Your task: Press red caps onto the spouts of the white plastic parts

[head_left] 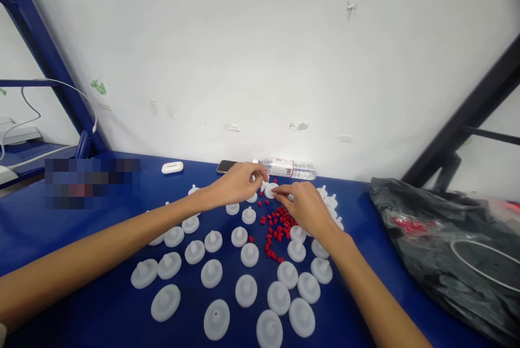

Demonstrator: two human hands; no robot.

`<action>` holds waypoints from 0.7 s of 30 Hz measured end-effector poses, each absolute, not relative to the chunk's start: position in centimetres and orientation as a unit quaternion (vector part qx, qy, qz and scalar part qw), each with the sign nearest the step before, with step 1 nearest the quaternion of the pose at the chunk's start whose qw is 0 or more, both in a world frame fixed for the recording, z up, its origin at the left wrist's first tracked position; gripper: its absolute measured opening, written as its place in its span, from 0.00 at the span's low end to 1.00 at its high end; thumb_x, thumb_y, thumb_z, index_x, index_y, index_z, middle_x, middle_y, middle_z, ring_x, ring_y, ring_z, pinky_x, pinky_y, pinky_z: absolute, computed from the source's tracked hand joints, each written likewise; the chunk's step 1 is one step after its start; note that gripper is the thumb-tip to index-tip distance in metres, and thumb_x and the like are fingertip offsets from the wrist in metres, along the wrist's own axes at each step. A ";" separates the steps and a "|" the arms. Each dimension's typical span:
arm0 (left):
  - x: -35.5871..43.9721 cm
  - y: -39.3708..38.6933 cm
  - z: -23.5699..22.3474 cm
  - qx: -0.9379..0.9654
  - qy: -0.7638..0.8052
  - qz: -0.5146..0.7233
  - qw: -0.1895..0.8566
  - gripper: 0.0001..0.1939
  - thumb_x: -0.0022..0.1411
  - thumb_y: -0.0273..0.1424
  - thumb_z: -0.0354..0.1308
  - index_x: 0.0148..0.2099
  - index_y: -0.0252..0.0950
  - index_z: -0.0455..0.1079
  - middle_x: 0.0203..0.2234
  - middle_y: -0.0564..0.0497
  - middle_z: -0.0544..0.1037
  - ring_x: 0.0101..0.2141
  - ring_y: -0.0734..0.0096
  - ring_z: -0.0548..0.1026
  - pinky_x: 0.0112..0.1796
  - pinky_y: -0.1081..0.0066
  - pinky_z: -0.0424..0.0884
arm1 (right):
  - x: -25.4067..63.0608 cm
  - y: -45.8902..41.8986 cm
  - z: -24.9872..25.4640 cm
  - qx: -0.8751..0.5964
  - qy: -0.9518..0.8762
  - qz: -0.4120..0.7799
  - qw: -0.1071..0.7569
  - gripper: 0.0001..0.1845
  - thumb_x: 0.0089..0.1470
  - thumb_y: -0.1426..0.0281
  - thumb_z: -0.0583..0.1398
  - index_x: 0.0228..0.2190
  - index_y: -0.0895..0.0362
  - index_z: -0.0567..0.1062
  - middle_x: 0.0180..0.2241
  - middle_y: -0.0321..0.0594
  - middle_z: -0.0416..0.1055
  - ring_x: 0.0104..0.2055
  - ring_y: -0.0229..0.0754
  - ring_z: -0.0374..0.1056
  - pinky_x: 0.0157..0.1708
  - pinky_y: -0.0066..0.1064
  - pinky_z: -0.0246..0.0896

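Note:
My right hand (306,204) pinches the edge of a white plastic disc with a short stem (270,191) at the back of the table. Just left of that disc is my left hand (244,180), thumb and forefinger closed together; whatever is between them is too small to make out. Below the hands lies a loose pile of small red caps (280,223). Many more white stemmed discs (212,273) are spread around the pile, most with the stem up. Some on the right are partly hidden by my right forearm.
Against the white wall lie a clear plastic bottle (288,168), a phone (225,166) and a white earphone case (173,167). A black plastic bag (430,250) covers the right side of the blue table (105,310), with a small bag of red pieces (412,224) on it.

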State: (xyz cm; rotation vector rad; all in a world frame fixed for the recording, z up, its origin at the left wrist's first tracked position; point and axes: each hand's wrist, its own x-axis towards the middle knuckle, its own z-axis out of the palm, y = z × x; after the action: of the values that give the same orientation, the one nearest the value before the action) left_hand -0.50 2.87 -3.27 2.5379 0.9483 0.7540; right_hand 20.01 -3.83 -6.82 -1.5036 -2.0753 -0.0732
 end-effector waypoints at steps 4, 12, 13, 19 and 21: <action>-0.6 2.8 -3.1 0.906 0.317 0.247 0.130 0.13 0.65 0.26 0.50 0.42 0.39 0.77 0.33 0.51 0.82 0.32 0.65 0.78 0.32 0.69 0.70 | 20.0 -3.8 -6.9 -0.561 -0.786 -0.041 0.254 0.11 0.62 0.72 0.62 0.42 0.50 0.85 0.37 0.40 0.84 0.38 0.53 0.80 0.37 0.38 0.69; -1.2 3.6 -3.8 0.953 0.241 0.182 0.041 0.17 0.67 0.22 0.49 0.52 0.34 0.75 0.48 0.41 0.79 0.52 0.50 0.72 0.51 0.55 0.68 | 19.9 -3.9 -6.7 -0.547 -0.799 -0.049 0.245 0.14 0.65 0.72 0.59 0.45 0.51 0.83 0.39 0.42 0.84 0.40 0.52 0.79 0.41 0.39 0.69; -1.3 3.8 -4.0 0.956 0.232 0.176 0.037 0.18 0.67 0.22 0.48 0.53 0.34 0.75 0.49 0.41 0.79 0.52 0.51 0.72 0.52 0.56 0.68 | 20.0 -3.9 -6.8 -0.548 -0.798 -0.049 0.247 0.14 0.65 0.72 0.59 0.47 0.51 0.83 0.39 0.42 0.84 0.40 0.51 0.79 0.41 0.39 0.69; -1.7 4.7 -4.6 0.962 0.211 0.172 0.026 0.20 0.68 0.20 0.47 0.54 0.35 0.75 0.53 0.42 0.78 0.52 0.52 0.70 0.52 0.57 0.68 | 20.0 -3.8 -6.9 -0.550 -0.793 -0.043 0.259 0.14 0.64 0.71 0.60 0.50 0.51 0.80 0.37 0.39 0.83 0.39 0.49 0.78 0.41 0.39 0.67; -1.6 4.7 -4.6 0.961 0.207 0.180 0.031 0.19 0.68 0.21 0.48 0.53 0.36 0.76 0.52 0.43 0.78 0.50 0.53 0.71 0.51 0.58 0.68 | 20.1 -3.8 -6.8 -0.551 -0.790 -0.044 0.266 0.14 0.64 0.71 0.60 0.49 0.52 0.80 0.37 0.39 0.83 0.39 0.49 0.77 0.42 0.39 0.67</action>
State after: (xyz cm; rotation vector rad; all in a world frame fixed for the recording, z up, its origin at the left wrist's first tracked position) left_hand -1.63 4.72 -4.58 2.9601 0.6386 0.5557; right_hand 20.07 -3.81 -6.81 -1.4871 -2.1331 -0.1175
